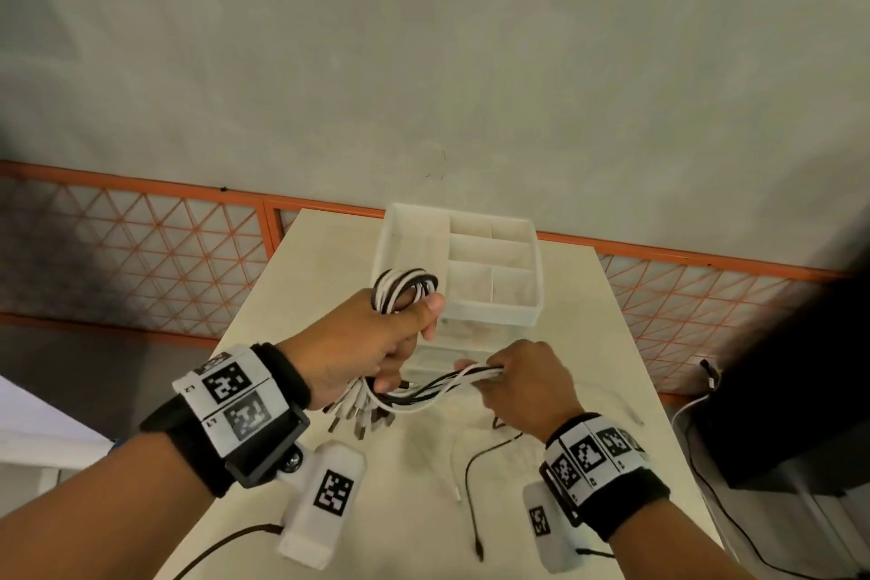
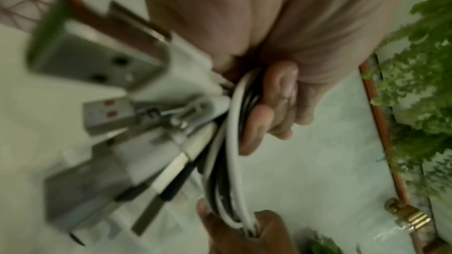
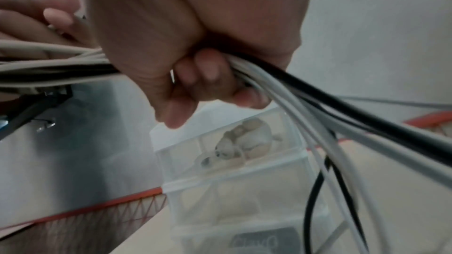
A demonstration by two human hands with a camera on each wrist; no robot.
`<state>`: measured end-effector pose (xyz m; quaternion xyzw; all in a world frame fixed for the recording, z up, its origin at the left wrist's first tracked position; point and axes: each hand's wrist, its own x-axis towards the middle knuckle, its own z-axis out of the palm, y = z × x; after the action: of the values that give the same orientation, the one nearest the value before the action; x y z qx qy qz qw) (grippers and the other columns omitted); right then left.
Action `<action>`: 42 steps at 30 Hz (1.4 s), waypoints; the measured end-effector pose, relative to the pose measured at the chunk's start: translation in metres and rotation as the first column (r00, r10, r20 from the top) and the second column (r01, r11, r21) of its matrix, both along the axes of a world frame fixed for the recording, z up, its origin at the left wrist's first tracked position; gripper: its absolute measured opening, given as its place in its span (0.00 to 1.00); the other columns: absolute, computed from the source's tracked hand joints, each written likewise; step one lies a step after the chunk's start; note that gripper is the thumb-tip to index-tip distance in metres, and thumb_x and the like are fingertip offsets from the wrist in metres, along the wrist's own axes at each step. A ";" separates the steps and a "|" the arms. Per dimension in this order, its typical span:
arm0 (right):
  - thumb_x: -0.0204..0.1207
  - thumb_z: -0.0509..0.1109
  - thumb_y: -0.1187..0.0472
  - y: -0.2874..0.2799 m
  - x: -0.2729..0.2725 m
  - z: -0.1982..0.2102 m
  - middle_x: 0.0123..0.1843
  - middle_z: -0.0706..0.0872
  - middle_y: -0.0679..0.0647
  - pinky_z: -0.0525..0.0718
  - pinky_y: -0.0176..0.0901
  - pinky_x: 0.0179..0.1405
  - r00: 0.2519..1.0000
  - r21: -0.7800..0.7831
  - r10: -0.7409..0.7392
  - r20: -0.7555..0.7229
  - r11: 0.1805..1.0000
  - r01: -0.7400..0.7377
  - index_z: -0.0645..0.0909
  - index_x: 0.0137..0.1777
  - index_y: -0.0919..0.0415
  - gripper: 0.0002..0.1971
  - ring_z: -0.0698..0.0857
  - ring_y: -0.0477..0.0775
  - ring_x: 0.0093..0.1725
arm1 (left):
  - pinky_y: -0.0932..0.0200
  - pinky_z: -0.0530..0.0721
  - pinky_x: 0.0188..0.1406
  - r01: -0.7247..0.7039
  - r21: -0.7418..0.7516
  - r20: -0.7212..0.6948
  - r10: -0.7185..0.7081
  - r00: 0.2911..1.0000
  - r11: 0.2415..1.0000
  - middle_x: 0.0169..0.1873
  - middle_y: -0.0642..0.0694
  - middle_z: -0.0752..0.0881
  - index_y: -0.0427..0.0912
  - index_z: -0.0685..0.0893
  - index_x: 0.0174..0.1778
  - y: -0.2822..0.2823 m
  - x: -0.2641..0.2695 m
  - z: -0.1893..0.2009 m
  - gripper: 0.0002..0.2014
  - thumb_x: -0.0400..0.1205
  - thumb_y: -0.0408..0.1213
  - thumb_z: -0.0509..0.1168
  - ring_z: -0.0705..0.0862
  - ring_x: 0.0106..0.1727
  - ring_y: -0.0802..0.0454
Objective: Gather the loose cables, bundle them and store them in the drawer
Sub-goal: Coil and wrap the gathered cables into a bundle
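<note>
The gathering was largely done and the bundling was under way. The left hand had its fingers curled tight round the cables, with a coiled loop of black and white strands standing up above its thumb and the plug ends fanning out below the palm. The right hand was clenched round the same strands a little further along, so the run between the two hands hung in a shallow sag above the surface. From the right wrist view, the free lengths trailed on past the fingers and down toward the surface (so there was more to wind in, by my reckoning). One thin black lead lay on the surface near the right wrist, seemingly not yet taken up.

The clear drawer unit stood just behind the hands, its top tray of compartments uncovered. Nothing from this bundle had gone into it; finishing the coil and stowing it were left.
</note>
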<state>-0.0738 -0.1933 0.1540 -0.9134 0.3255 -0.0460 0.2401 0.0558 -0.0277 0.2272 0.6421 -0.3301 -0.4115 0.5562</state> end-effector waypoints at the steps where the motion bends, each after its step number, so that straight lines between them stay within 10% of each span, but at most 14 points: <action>1: 0.75 0.66 0.30 -0.002 0.000 0.001 0.27 0.84 0.50 0.83 0.45 0.36 0.999 -0.077 -0.033 -0.011 0.997 0.032 0.77 0.22 0.53 0.30 0.85 0.57 0.34 | 0.61 0.67 0.19 -0.009 0.030 0.012 0.009 1.000 1.000 0.21 0.48 0.61 0.38 0.79 0.39 0.000 0.000 -0.002 0.18 0.85 0.50 0.62 0.58 0.20 0.54; 8: 0.72 0.77 0.48 -0.010 -0.006 0.027 0.23 0.77 0.46 0.76 0.38 0.28 0.995 -0.082 0.098 0.015 0.992 -0.096 0.77 0.22 0.50 0.20 0.79 0.46 0.28 | 0.59 0.67 0.21 -0.221 0.074 0.089 0.214 0.973 0.972 0.16 0.53 0.68 0.42 0.78 0.30 -0.006 0.004 -0.017 0.17 0.78 0.47 0.73 0.65 0.17 0.54; 10: 0.67 0.83 0.50 -0.002 -0.011 0.040 0.25 0.81 0.42 0.73 0.28 0.29 0.964 0.095 0.259 0.067 0.960 -0.265 0.88 0.35 0.48 0.07 0.80 0.40 0.26 | 0.59 0.69 0.21 -0.313 0.014 0.055 0.312 0.949 0.950 0.16 0.53 0.66 0.41 0.75 0.30 -0.006 0.008 -0.019 0.19 0.80 0.49 0.71 0.63 0.18 0.52; 14: 0.70 0.83 0.49 0.022 -0.005 0.036 0.35 0.89 0.42 0.80 0.29 0.37 0.923 0.282 0.355 0.151 0.879 -0.384 0.91 0.54 0.48 0.14 0.84 0.36 0.32 | 0.58 0.68 0.22 -0.346 -0.057 0.088 0.350 0.933 0.936 0.16 0.53 0.66 0.44 0.72 0.28 -0.013 0.007 -0.020 0.20 0.81 0.48 0.69 0.63 0.18 0.52; 19: 0.63 0.83 0.38 0.017 -0.003 0.030 0.24 0.80 0.47 0.77 0.46 0.30 0.949 0.270 0.287 0.130 0.911 -0.312 0.91 0.36 0.55 0.19 0.75 0.42 0.25 | 0.61 0.67 0.20 -0.102 0.047 0.093 0.098 0.991 0.994 0.18 0.51 0.67 0.49 0.78 0.27 -0.006 0.008 -0.015 0.17 0.80 0.47 0.72 0.64 0.17 0.54; 23: 0.45 0.80 0.30 0.002 0.001 0.038 0.19 0.76 0.45 0.73 0.47 0.27 0.973 0.165 0.201 0.111 0.962 -0.218 0.82 0.23 0.55 0.27 0.72 0.43 0.23 | 0.59 0.77 0.25 0.161 0.305 0.300 -0.256 0.919 0.939 0.27 0.51 0.82 0.48 0.88 0.45 -0.008 -0.003 -0.014 0.14 0.72 0.54 0.77 0.77 0.22 0.55; 29: 0.51 0.87 0.38 -0.005 0.003 0.051 0.31 0.88 0.46 0.86 0.48 0.35 0.970 0.068 0.179 0.162 0.979 -0.192 0.87 0.32 0.50 0.19 0.86 0.49 0.34 | 0.64 0.74 0.30 -0.041 0.494 0.540 -0.270 0.798 0.869 0.29 0.52 0.84 0.49 0.82 0.36 -0.025 -0.010 -0.037 0.12 0.74 0.52 0.74 0.81 0.32 0.57; 34: 0.60 0.88 0.54 -0.002 -0.002 0.057 0.31 0.90 0.48 0.87 0.39 0.31 0.944 0.127 0.097 0.317 0.981 -0.144 0.91 0.35 0.54 0.09 0.88 0.47 0.32 | 0.59 0.71 0.26 -0.035 0.359 0.163 -0.026 0.986 0.933 0.20 0.50 0.75 0.45 0.88 0.28 -0.029 -0.012 -0.042 0.09 0.71 0.44 0.76 0.70 0.21 0.50; 37: 0.60 0.87 0.55 -0.001 -0.004 0.058 0.33 0.91 0.46 0.83 0.33 0.32 0.933 0.143 0.095 0.347 0.978 -0.152 0.91 0.34 0.53 0.08 0.88 0.43 0.33 | 0.61 0.65 0.21 0.000 0.308 0.016 -0.005 1.000 0.952 0.16 0.52 0.68 0.47 0.84 0.22 -0.028 -0.014 -0.041 0.15 0.73 0.40 0.78 0.63 0.19 0.52; 42: 0.60 0.87 0.57 -0.001 -0.006 0.062 0.30 0.89 0.48 0.79 0.35 0.25 0.907 0.197 0.049 0.418 0.970 -0.144 0.90 0.33 0.54 0.08 0.83 0.42 0.27 | 0.60 0.63 0.23 0.032 0.267 -0.224 0.030 0.974 0.963 0.18 0.51 0.66 0.31 0.88 0.39 -0.026 -0.012 -0.038 0.15 0.71 0.41 0.81 0.62 0.19 0.55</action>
<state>-0.0795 -0.1940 0.2159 -0.8656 0.2252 -0.1874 0.4061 0.0440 -0.0541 0.1890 0.6604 -0.2060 -0.5233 0.4975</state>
